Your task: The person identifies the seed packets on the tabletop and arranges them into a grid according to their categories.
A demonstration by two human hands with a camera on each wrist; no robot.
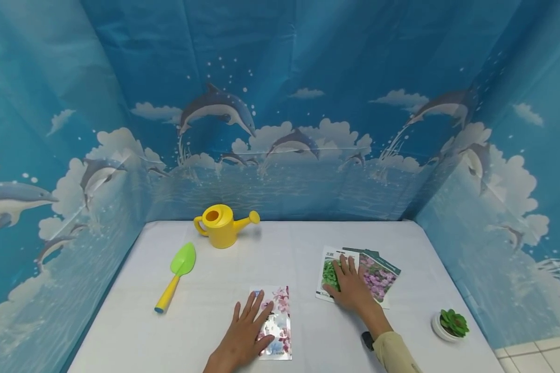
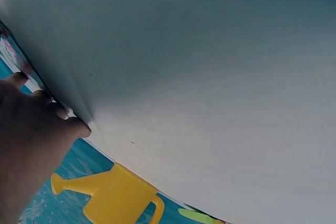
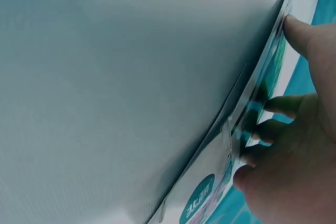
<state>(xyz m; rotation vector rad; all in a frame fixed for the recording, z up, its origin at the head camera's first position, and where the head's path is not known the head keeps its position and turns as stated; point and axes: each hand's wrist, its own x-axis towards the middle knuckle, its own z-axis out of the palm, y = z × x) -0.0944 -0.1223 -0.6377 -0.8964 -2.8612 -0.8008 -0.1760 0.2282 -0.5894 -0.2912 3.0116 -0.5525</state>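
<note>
In the head view, my left hand (image 1: 243, 331) rests with spread fingers on a seed packet with pink flowers (image 1: 281, 311), which lies flat on the white table. To the right, my right hand (image 1: 352, 290) lies palm down on a seed packet with green leaves (image 1: 327, 272). That packet overlaps another one with purple flowers (image 1: 380, 277), partly hidden beneath the hand. The right wrist view shows the fingertips (image 3: 275, 106) pressing on the leafy packet's face, with the purple-flower packet (image 3: 197, 200) beside it.
A yellow watering can (image 1: 221, 230) stands at the back left of the white table (image 1: 289, 248). Nearer on the left lies a green trowel (image 1: 179, 269) with a yellow handle. A small potted succulent (image 1: 450, 326) sits near the right edge. Dolphin-print curtains (image 1: 280, 181) enclose the table.
</note>
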